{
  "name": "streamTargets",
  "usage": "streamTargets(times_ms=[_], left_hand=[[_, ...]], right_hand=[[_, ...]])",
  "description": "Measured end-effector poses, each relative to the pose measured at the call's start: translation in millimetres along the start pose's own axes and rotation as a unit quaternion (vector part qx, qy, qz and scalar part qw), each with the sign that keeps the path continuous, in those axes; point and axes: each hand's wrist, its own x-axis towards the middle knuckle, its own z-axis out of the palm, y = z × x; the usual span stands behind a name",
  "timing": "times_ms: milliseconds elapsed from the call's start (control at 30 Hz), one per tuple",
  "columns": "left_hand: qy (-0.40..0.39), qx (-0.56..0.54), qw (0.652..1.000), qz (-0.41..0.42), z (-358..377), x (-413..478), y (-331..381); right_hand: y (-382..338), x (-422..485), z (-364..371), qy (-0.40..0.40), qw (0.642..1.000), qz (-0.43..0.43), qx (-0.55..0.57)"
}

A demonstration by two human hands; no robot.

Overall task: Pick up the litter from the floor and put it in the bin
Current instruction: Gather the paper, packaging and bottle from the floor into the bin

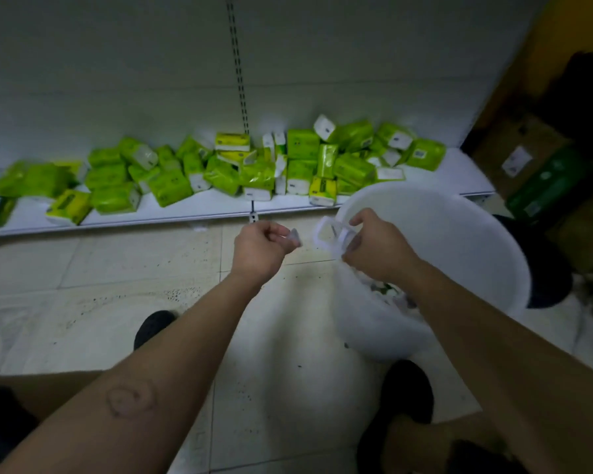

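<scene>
- Left hand [261, 247] pinched a clear scrap [294, 237], mid-frame.
- Right hand [379, 249] gripped white litter [326, 233] at the bin [466, 241] rim, centre right.

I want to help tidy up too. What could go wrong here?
1. The left hand pinches a small clear scrap beside the bin, over the floor. If it is let go now, it would probably miss.
2. The bin looks tipped, with litter inside, so some might spill.
3. The right hand holds a white piece at the rim, and it could drop outside.
</scene>
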Motion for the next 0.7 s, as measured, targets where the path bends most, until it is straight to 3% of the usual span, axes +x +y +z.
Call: streamTargets(times_ms=[167, 300, 467, 700], left_hand=[[-0.029, 0.036, 0.998, 0.035, 48, -16, 37], [-0.055, 0.116, 0.99, 0.061, 96, -17, 48], [-0.096, 0.218, 0.966, 0.102, 141, -19, 39], [-0.139, 0.345, 0.92, 0.123, 164, -8, 25]], right_hand=[[50, -19, -76, 0.045, 0.997, 0.051, -0.02], [96, -26, -85, 0.057, 0.994, 0.088, -0.039], [122, -14, -87, 0.064, 0.995, 0.071, -0.03], [153, -11, -70, -0.029, 0.989, 0.111, -0.095]])
